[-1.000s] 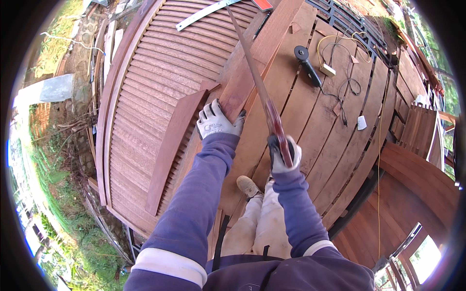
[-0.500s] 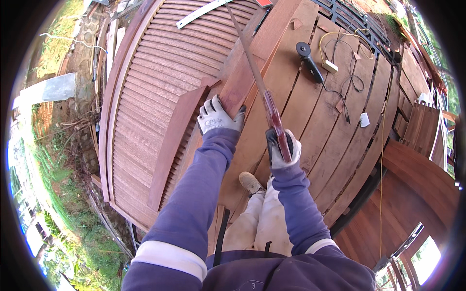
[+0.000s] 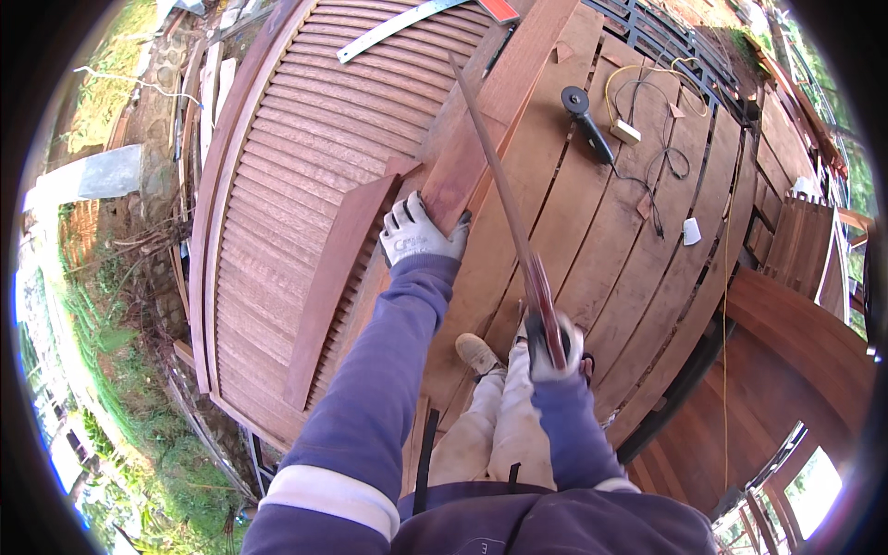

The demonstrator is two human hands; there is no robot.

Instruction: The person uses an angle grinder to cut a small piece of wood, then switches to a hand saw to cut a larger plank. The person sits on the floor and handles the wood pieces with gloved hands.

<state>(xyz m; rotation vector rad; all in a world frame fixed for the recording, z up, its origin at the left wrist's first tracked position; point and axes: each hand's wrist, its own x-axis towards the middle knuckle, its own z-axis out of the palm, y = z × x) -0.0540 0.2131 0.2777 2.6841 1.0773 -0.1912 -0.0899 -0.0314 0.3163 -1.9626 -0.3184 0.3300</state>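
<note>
My left hand (image 3: 423, 233), in a white-and-grey work glove, presses down on the end of a reddish-brown wooden board (image 3: 467, 166), fingers over one side and thumb on the other. My right hand (image 3: 560, 347), gloved too, is wrapped round the red-brown handle of a handsaw (image 3: 504, 176). Seen nearly edge-on, the saw's long blade runs up and away to the left beside the board. The blade and the right hand are slightly blurred. A loose wooden offcut (image 3: 338, 277) lies left of my left hand on a slatted wooden panel (image 3: 305, 166).
A metal square (image 3: 398, 28) with a red stock lies at the far end of the panel. On the plank deck (image 3: 564, 222) to the right are an angle grinder (image 3: 592, 129), a pale socket block (image 3: 626, 132), cords and wood scraps. My shoe (image 3: 479, 353) is below the board.
My right hand has drawn the saw back toward my body and slightly right, so its tip sits lower along the board. My left hand stays in place on the board.
</note>
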